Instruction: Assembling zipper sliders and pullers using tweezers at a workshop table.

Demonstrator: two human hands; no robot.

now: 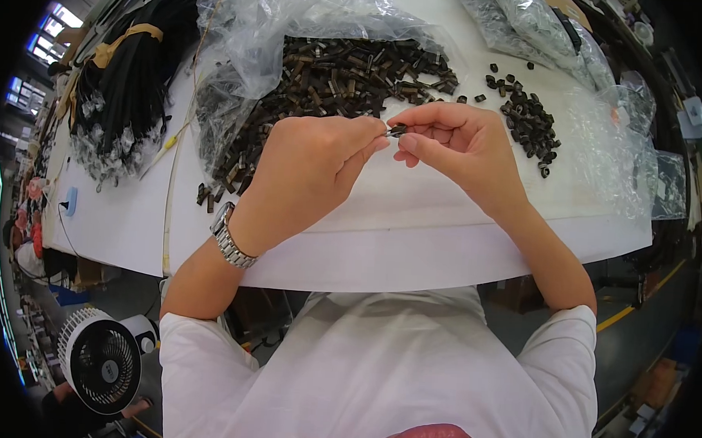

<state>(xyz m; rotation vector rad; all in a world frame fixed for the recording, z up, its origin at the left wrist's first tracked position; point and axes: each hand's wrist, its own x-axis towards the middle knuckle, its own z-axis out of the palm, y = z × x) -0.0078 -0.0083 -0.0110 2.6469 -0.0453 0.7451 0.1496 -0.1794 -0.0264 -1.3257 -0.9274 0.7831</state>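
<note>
Both hands meet over the white table, fingertips almost touching around a tiny dark part [397,130] with a shiny end. My left hand [315,155], with a metal watch on its wrist, is closed in a pinch at the part's left end. The thumb and forefinger of my right hand [464,149] close on its black right end. Whether this is one part or two joined is too small to tell. Just beyond my left hand spreads a big heap of small dark brown and black parts [334,73]. Right of my right hand lies a smaller pile of short black pieces [527,121].
Clear plastic bags [258,11] surround the big heap, and more plastic bags [524,27] lie at the far right. A bundle of black cords [126,76] tied with a tan band rests at the left. Below the table's left end stands a fan [106,365].
</note>
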